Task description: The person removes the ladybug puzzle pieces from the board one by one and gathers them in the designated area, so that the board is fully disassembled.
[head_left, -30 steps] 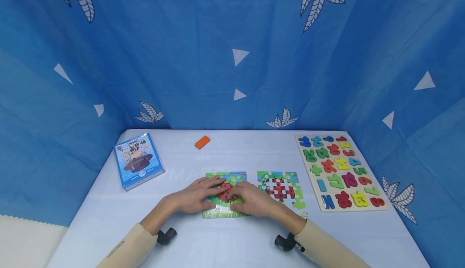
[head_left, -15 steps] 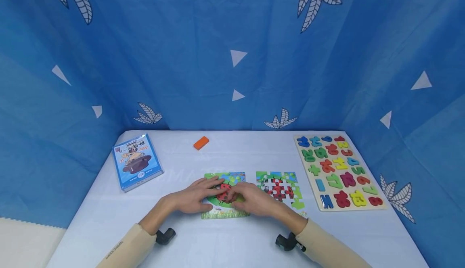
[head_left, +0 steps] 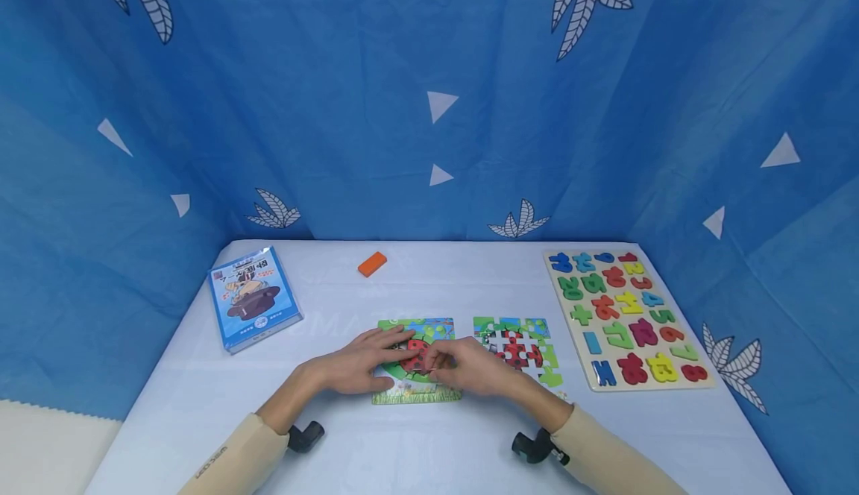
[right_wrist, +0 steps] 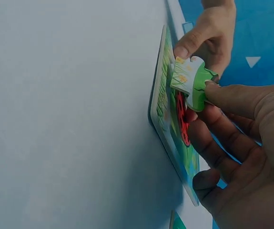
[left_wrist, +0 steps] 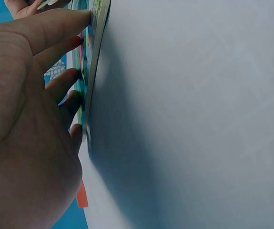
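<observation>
A ladybug jigsaw puzzle board point(head_left: 423, 397) lies on the white table in front of the person. On its left part rests the left hand point(head_left: 359, 364), fingers stretched across the picture; in the left wrist view its fingertips touch the board's surface. Between thumb and fingers the right hand point(head_left: 473, 367) pinches a jigsaw piece point(right_wrist: 195, 82) with green, white and grass print. The right wrist view shows this piece tilted just above the board, near the left thumb. Part of the red ladybug shows beneath it; the hands hide some of the picture.
Right of the board lies a second ladybug puzzle point(head_left: 550, 357) with gaps among its pieces. Farther right is a number board point(head_left: 631, 323) with coloured figures. A blue box point(head_left: 256, 300) sits at the left, and an orange block point(head_left: 372, 264) toward the back.
The right hand has risen slightly from the board, its fingertips now drawn together on the piece. The left hand stays in place.
</observation>
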{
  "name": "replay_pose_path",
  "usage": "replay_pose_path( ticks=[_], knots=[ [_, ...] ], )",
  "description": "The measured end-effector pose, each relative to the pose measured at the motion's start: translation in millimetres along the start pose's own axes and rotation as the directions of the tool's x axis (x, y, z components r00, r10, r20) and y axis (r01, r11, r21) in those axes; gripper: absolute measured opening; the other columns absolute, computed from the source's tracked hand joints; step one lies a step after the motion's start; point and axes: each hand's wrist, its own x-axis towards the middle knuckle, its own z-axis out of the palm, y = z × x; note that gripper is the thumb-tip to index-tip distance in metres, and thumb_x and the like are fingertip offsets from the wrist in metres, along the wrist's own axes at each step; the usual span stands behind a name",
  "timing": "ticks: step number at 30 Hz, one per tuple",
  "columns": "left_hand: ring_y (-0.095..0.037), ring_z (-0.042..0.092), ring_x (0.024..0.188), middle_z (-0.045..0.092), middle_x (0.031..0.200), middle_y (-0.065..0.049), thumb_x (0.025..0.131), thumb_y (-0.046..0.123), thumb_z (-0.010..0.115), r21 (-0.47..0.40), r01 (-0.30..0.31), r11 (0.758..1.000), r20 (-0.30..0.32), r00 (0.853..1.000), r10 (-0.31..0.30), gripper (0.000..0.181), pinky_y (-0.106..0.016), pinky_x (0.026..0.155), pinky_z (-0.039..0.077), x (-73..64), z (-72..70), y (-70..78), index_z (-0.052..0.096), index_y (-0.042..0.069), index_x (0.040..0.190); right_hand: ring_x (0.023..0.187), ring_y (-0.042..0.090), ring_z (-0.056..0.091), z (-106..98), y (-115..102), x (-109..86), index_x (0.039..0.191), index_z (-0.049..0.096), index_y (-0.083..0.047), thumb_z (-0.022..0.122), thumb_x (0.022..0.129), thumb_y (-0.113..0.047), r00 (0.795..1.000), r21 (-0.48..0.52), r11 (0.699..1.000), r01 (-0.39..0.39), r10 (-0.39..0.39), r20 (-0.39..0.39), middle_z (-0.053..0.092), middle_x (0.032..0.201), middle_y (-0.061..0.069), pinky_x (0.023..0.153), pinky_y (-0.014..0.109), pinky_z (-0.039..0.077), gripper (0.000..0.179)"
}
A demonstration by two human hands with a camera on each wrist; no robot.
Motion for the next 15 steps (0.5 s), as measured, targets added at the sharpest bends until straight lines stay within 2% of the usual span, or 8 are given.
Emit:
replay_pose_path(
  ticks=[5, 10, 15],
  knots=[
    [-0.03, 0.012, 0.155, 0.019, 0.168, -0.004, 0.096, 0.022, 0.064, 0.001, 0.013, 1.0, 0.004, 1.0, -0.013, 0.065, -0.062, 0.121, 0.011, 0.5, 0.3, 0.3, 0.039, 0.024, 0.156, 0.084, 0.003, 0.064, -8.9, 2.9, -5.3, 0.102, 0.069, -0.022, 0.072, 0.095, -0.019, 1.0, 0.01, 1.0, -0.013, 0.013, -0.011, 0.068, 0.09, -0.015, 0.076, 0.024, 0.052, 0.008],
    [-0.031, 0.011, 0.155, 0.019, 0.168, -0.005, 0.097, 0.023, 0.063, -0.001, 0.0, 1.0, 0.005, 1.0, 0.0, 0.064, -0.061, 0.121, 0.01, 0.3, -0.3, -0.3, 0.04, 0.023, 0.156, 0.082, 0.004, 0.063, -21.2, 8.2, -15.2, 0.097, 0.068, -0.025, 0.073, 0.094, -0.019, 0.999, -0.002, 0.999, -0.032, 0.032, -0.038, 0.068, 0.089, -0.014, 0.073, 0.026, 0.052, 0.008],
    [-0.031, 0.011, 0.155, 0.02, 0.168, -0.005, 0.098, 0.025, 0.063, 0.013, -0.009, 1.0, 0.002, 1.0, 0.009, 0.062, -0.059, 0.122, 0.01, 0.0, -0.1, -2.1, 0.041, 0.022, 0.156, 0.08, 0.007, 0.062, -35.0, 14.0, -29.2, 0.097, 0.069, -0.023, 0.073, 0.094, -0.019, 0.995, -0.015, 0.996, -0.086, 0.086, -0.051, 0.067, 0.087, -0.014, 0.069, 0.026, 0.052, 0.006]
  ],
)
